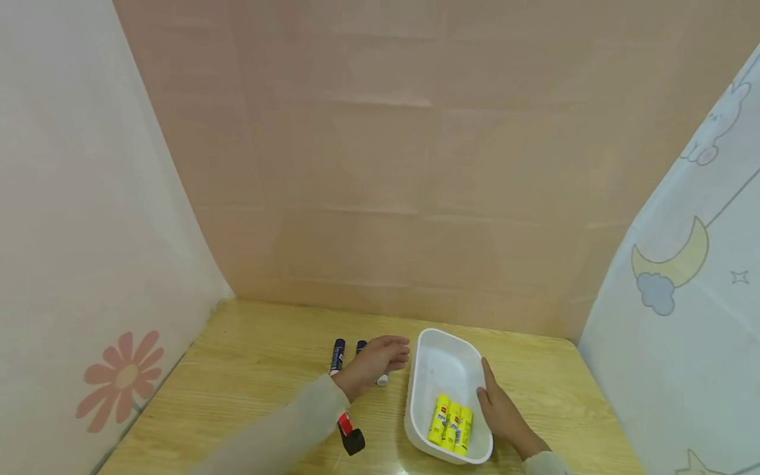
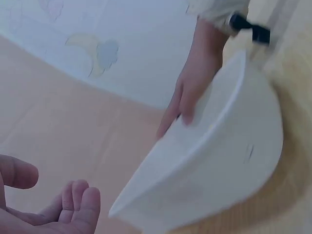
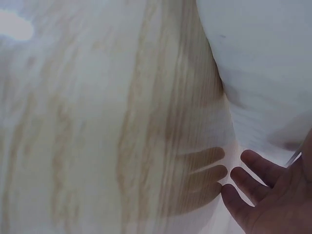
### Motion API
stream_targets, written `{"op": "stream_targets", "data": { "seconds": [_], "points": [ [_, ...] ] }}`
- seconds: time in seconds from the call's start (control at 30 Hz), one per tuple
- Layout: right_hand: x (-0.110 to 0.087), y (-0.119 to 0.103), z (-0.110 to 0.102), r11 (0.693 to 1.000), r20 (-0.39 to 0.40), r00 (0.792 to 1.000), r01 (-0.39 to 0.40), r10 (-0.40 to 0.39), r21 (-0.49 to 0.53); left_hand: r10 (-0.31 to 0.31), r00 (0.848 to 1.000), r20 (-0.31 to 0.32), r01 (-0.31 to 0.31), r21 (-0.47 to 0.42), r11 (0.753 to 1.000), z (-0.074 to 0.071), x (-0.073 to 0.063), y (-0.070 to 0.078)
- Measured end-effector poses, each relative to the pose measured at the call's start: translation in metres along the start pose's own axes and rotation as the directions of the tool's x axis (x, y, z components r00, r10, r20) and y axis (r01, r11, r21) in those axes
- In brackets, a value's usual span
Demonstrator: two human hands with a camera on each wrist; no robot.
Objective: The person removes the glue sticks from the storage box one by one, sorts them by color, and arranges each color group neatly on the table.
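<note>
My right hand (image 1: 501,412) grips the right rim of a white plastic tray (image 1: 413,396), thumb over the rim and fingers along the outside. The right wrist view shows those fingers (image 3: 258,187) beside the tray wall. Three yellow tubes (image 1: 451,425), like glue sticks, lie side by side at the tray's near end. Left of the tray, my left hand (image 1: 377,361) hovers with loosely bent fingers and nothing visible in it. Dark blue tubes with white ends lie around it: one (image 1: 338,356) shows well, while another (image 1: 361,346) is partly hidden behind the hand.
A wood-grain table (image 1: 255,369) carries everything. A pinkish-brown backdrop (image 1: 380,198) stands behind it, with pale printed sheets on the left (image 1: 89,198) and right (image 1: 700,369). A black and red strap (image 1: 351,439) hangs by the left wrist.
</note>
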State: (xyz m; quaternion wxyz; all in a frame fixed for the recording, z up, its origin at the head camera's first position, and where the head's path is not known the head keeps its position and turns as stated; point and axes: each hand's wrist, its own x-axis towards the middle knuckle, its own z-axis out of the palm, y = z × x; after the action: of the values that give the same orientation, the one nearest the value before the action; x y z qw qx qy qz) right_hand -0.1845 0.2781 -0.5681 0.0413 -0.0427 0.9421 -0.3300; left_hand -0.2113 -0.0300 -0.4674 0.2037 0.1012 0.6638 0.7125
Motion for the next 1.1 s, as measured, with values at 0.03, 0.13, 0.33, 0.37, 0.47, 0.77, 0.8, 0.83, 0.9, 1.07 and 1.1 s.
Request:
{"op": "stream_targets", "data": {
  "seconds": [0.03, 0.13, 0.33, 0.37, 0.47, 0.77, 0.8, 0.83, 0.9, 1.07, 1.1],
  "points": [
    [0.001, 0.000, 0.000, 1.000, -0.003, 1.000, 0.006, -0.006, 0.002, -0.006, 1.000, 0.025, 0.006, -0.008, 1.000, 0.007, -0.001, -0.001],
    [0.003, -0.001, 0.000, 1.000, -0.013, 1.000, 0.026, -0.026, 0.006, -0.043, 0.996, 0.079, 0.044, -0.005, 0.999, 0.025, -0.002, -0.002],
    [0.006, -0.001, 0.002, 1.000, -0.016, 1.000, 0.023, -0.023, 0.008, -0.155, 0.983, 0.104, 0.150, 0.050, 0.987, 0.045, 0.004, -0.006],
    [0.006, -0.001, 0.002, 1.000, -0.015, 1.000, 0.020, -0.020, 0.008, -0.176, 0.978, 0.108, 0.171, 0.052, 0.984, 0.047, 0.005, -0.007],
    [0.005, -0.002, 0.004, 1.000, -0.023, 0.999, 0.026, -0.026, -0.002, -0.237, 0.961, 0.142, 0.237, 0.017, 0.971, 0.049, 0.007, -0.009],
    [0.005, -0.006, 0.004, 1.000, -0.030, 0.999, 0.026, -0.026, 0.013, -0.312, 0.932, 0.186, 0.323, -0.030, 0.946, 0.051, 0.010, -0.015],
    [0.005, -0.006, 0.004, 0.999, -0.026, 0.999, 0.026, -0.026, 0.020, -0.319, 0.930, 0.183, 0.329, -0.028, 0.944, 0.052, 0.010, -0.015],
    [0.005, -0.007, 0.004, 0.999, -0.025, 0.999, 0.029, -0.029, 0.025, -0.324, 0.929, 0.179, 0.334, -0.028, 0.942, 0.052, 0.010, -0.015],
    [0.006, -0.007, 0.004, 0.999, -0.024, 0.999, 0.036, -0.035, 0.029, -0.335, 0.926, 0.175, 0.344, -0.022, 0.939, 0.053, 0.010, -0.016],
    [0.004, -0.011, 0.004, 0.997, -0.041, 0.997, 0.066, -0.064, 0.035, -0.353, 0.920, 0.172, 0.358, 0.005, 0.934, 0.052, 0.011, -0.020],
    [0.004, -0.012, 0.004, 0.997, -0.044, 0.997, 0.071, -0.069, 0.035, -0.358, 0.918, 0.173, 0.362, 0.005, 0.932, 0.052, 0.011, -0.021]
  ]
}}
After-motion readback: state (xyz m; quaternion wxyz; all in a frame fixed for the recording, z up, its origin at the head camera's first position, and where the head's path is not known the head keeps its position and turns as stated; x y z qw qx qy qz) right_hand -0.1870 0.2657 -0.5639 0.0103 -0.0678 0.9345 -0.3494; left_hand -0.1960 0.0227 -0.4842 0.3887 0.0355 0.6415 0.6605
